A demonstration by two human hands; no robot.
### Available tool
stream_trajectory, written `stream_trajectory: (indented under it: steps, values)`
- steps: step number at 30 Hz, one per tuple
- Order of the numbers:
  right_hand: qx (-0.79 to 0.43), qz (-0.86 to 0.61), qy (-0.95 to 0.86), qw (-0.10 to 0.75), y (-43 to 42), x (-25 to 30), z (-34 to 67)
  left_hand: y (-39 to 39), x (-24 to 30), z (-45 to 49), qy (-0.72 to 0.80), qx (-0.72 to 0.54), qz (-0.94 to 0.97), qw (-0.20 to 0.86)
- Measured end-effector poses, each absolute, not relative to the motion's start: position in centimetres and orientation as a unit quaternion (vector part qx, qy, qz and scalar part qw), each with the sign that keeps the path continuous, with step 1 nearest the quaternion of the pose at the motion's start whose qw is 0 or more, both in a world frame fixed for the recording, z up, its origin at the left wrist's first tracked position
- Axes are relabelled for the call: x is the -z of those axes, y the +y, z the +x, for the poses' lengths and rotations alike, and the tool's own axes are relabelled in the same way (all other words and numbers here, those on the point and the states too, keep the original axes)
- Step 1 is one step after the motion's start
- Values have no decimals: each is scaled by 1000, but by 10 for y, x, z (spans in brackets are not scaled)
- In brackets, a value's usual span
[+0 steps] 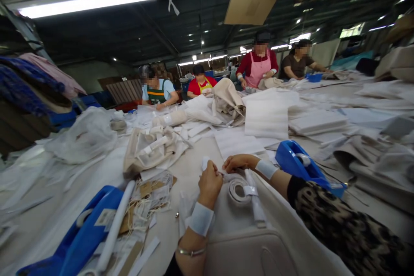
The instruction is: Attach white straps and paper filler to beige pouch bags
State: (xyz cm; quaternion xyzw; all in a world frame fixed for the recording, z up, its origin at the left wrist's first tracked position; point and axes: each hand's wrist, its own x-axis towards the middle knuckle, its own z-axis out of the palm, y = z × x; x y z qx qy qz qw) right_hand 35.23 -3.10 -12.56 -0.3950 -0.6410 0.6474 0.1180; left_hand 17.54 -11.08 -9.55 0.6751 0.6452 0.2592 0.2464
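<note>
A light beige bag (246, 252) lies in front of me, with pale wrapping around its sides. On its upper part rests a coiled strap (235, 192), held by a white band beside a white-wrapped handle (255, 202). My left hand (211, 183) is closed at the bag's top end, and a bit of white material (205, 162) shows by its fingers. Close to it, my right hand (238, 163) bends over the same end with its fingertips pinched. What the fingertips hold is too small and blurred to make out. White patches wrap both wrists.
Blue tape dispensers stand left (86, 228) and right (305, 164). Tags with strings (150, 194) lie left of the bag. Another beige bag (145, 151), white foam sheets (267, 116) and plastic wrap (86, 133) cover the table beyond. Several co-workers work across it.
</note>
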Motion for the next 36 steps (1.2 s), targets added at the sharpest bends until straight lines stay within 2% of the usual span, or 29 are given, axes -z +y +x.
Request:
stream_trajectory:
  steps: [3, 7, 11, 17, 26, 33, 36]
  values:
    - [-676, -397, -597, 170, -31, 116, 357, -112, 90, 175, 608, -348, 664, 260]
    - [-727, -364, -533, 232, -31, 104, 365, -107, 91, 173, 545, -436, 634, 334]
    - [-760, -312, -486, 299, -37, 105, 368, -102, 96, 173, 503, -489, 582, 410]
    - [-744, -293, -463, 382, -52, 124, 366, -103, 96, 172, 464, -535, 518, 480]
    - [-704, -352, -494, 369, -59, 135, 364, -109, 89, 171, 453, -569, 456, 513]
    - [-637, -396, -595, 289, -54, 124, 357, -109, 89, 172, 473, -561, 437, 520]
    - [-615, -391, -636, 255, -50, 111, 351, -111, 88, 173, 499, -517, 514, 469]
